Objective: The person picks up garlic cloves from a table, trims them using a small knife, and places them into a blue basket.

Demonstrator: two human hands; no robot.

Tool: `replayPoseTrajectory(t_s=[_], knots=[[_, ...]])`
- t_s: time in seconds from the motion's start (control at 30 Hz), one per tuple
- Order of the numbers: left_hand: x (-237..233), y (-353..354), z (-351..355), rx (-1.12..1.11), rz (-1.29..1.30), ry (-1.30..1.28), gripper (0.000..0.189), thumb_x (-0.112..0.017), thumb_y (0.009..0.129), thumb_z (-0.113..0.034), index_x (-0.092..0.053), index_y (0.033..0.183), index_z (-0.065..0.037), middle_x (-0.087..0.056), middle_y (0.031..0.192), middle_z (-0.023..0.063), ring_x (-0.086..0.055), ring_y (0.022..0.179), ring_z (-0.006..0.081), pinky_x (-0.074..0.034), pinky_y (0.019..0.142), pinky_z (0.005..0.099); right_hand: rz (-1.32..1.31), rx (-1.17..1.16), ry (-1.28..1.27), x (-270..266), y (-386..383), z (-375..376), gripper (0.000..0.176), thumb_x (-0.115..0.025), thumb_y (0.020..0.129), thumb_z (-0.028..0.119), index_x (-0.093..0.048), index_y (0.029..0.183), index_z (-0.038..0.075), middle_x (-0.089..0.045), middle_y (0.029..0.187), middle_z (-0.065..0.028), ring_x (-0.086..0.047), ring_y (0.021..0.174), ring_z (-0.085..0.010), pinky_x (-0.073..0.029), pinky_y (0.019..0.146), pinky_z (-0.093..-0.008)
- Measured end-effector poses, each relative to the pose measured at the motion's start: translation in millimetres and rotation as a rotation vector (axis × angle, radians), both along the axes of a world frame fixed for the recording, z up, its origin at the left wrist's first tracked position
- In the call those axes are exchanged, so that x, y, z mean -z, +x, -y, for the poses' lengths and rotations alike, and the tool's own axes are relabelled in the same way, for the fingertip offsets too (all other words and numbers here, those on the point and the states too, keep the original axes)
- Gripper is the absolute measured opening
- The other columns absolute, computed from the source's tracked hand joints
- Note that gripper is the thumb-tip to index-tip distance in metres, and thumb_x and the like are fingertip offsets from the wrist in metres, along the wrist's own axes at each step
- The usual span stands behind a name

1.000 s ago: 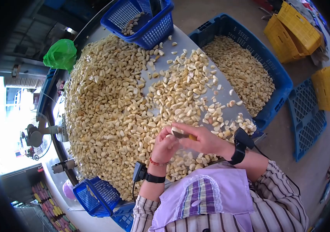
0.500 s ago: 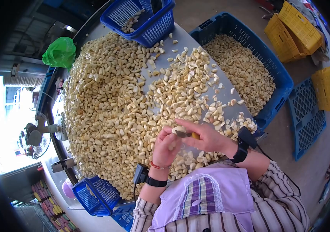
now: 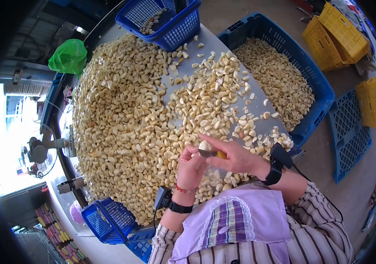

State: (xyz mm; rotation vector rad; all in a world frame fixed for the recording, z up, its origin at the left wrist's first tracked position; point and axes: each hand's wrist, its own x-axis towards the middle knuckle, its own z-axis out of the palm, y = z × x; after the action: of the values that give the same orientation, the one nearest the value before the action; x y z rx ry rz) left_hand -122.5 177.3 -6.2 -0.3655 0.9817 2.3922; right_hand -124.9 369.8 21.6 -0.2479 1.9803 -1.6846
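My right hand point(image 3: 236, 157) is closed around a small knife with a yellow handle point(image 3: 221, 154). The knife's short blade point(image 3: 206, 153) points toward my left hand point(image 3: 191, 169). A pale peeled garlic clove point(image 3: 204, 145) stands against the blade, between the fingertips of both hands. My left fingers are curled and pinched at the clove; the inside of the palm is hidden. Under and around the hands lies a large heap of peeled garlic cloves point(image 3: 122, 119), with a looser pile point(image 3: 214, 97) ahead of my right hand.
A blue basket point(image 3: 179, 31) with a few cloves stands at the table's far edge. Right of the metal table point(image 3: 258, 99), a big blue crate point(image 3: 322, 94) holds more cloves. Another blue basket point(image 3: 106, 222) is at lower left. Yellow crates point(image 3: 337, 39) and a fan point(image 3: 40, 152) stand farther off.
The clove between my fingertips has turned more upright against the blade. My left hand has shifted slightly, its fingers more closed. The right hand stays nearly in place with the knife.
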Motion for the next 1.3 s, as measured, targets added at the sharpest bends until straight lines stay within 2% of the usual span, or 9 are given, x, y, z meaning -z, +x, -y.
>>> replayPoseTrajectory(t_s=[0.23, 0.37, 0.43, 0.53, 0.63, 0.77, 0.97, 1.17, 1.3], knots=[[2, 4, 19, 0.073, -0.06, 0.352, 0.014, -0.06, 0.078, -0.007, -0.05, 0.088, -0.008, -0.053, 0.077, 0.0014, -0.051, 0.071, 0.0125, -0.045, 0.059, 0.025, -0.219, 0.233, -0.2, 29, 3, 15, 0.048, -0.056, 0.092, 0.023, -0.045, 0.138, 0.011, -0.055, 0.074, 0.003, -0.046, 0.057, -0.005, -0.041, 0.053, -0.0213], [10, -27, 46, -0.164, 0.104, 0.374, 0.018, -0.059, 0.086, -0.016, -0.058, 0.098, -0.003, -0.056, 0.079, 0.0023, -0.054, 0.074, 0.0159, -0.047, 0.062, 0.0262, 0.34, 0.383, -0.286, 29, -4, 0, 0.043, -0.051, 0.096, 0.023, -0.046, 0.138, 0.013, -0.052, 0.072, 0.0029, -0.044, 0.054, -0.001, -0.038, 0.049, -0.0158], [18, -62, 53, 0.076, -0.272, -1.083, 0.03, -0.065, 0.081, -0.021, -0.065, 0.106, -0.005, -0.057, 0.067, 0.0034, -0.055, 0.063, 0.0189, -0.048, 0.059, 0.0237, 0.351, 0.413, -0.33, 31, -6, 1, 0.044, -0.055, 0.094, 0.024, -0.048, 0.136, 0.015, -0.056, 0.074, 0.002, -0.046, 0.053, -0.0017, -0.04, 0.048, -0.0177], [51, -88, 64, 0.353, -0.888, -1.609, 0.029, -0.067, 0.084, -0.027, -0.069, 0.097, -0.001, -0.067, 0.083, 0.0093, -0.06, 0.072, 0.0148, -0.049, 0.067, 0.0267, 0.34, 0.375, -0.332, 32, -7, 4, 0.046, -0.054, 0.094, 0.024, -0.045, 0.138, 0.015, -0.055, 0.074, 0.0016, -0.046, 0.054, -0.0017, -0.041, 0.049, -0.0178], [45, -96, 58, 0.443, -0.819, -1.609, 0.028, -0.067, 0.083, -0.026, -0.069, 0.094, -0.001, -0.067, 0.085, 0.0113, -0.06, 0.067, 0.0139, -0.05, 0.065, 0.0288, 0.344, 0.369, -0.304, 31, -6, 2, 0.048, -0.054, 0.094, 0.025, -0.043, 0.14, 0.015, -0.057, 0.077, 0.0007, -0.048, 0.059, -0.0024, -0.042, 0.052, -0.0181], [23, -77, 42, 0.207, 0.035, -0.661, 0.012, -0.062, 0.088, -0.015, -0.062, 0.096, -0.006, -0.057, 0.069, 0.0006, -0.046, 0.048, 0.0051, -0.035, 0.041, 0.0186, 0.245, 0.37, -0.261, 22, -3, 1, 0.051, -0.056, 0.093, 0.025, -0.042, 0.14, 0.013, -0.059, 0.083, -0.0003, -0.051, 0.065, -0.0048, -0.043, 0.058, -0.0198], [-6, -27, 14, 0.143, 0.147, -0.243, 0.002, -0.057, 0.089, -0.008, -0.057, 0.088, -0.01, -0.048, 0.063, -0.0067, -0.033, 0.045, -0.0005, -0.022, 0.039, 0.0152, -0.04, 0.123, -0.152, 18, 4, 12, 0.055, -0.06, 0.089, 0.024, -0.042, 0.139, 0.009, -0.064, 0.111, -0.01, -0.055, 0.073, -0.0088, -0.047, 0.069, -0.0246], [18, -3, 18, 0.079, -0.016, 0.509, 0.009, -0.056, 0.087, -0.012, -0.052, 0.093, -0.008, -0.057, 0.072, 0.0009, -0.041, 0.046, 0.0036, -0.03, 0.041, 0.0159, 0.046, 0.32, -0.332, 31, 5, 10, 0.044, -0.055, 0.093, 0.021, -0.048, 0.135, 0.009, -0.063, 0.089, -0.0044, -0.051, 0.062, -0.0061, -0.043, 0.057, -0.0215], [25, -50, 47, -0.24, -0.069, 0.07, 0.013, -0.052, 0.09, -0.015, -0.055, 0.096, -0.004, -0.06, 0.08, 0.0053, -0.052, 0.058, 0.01, -0.04, 0.045, 0.0206, 0.299, 0.449, -0.412, 28, -2, 3, 0.039, -0.05, 0.097, 0.021, -0.049, 0.135, 0.011, -0.05, 0.069, 0.0032, -0.043, 0.051, -0.0018, -0.037, 0.05, -0.0159]])
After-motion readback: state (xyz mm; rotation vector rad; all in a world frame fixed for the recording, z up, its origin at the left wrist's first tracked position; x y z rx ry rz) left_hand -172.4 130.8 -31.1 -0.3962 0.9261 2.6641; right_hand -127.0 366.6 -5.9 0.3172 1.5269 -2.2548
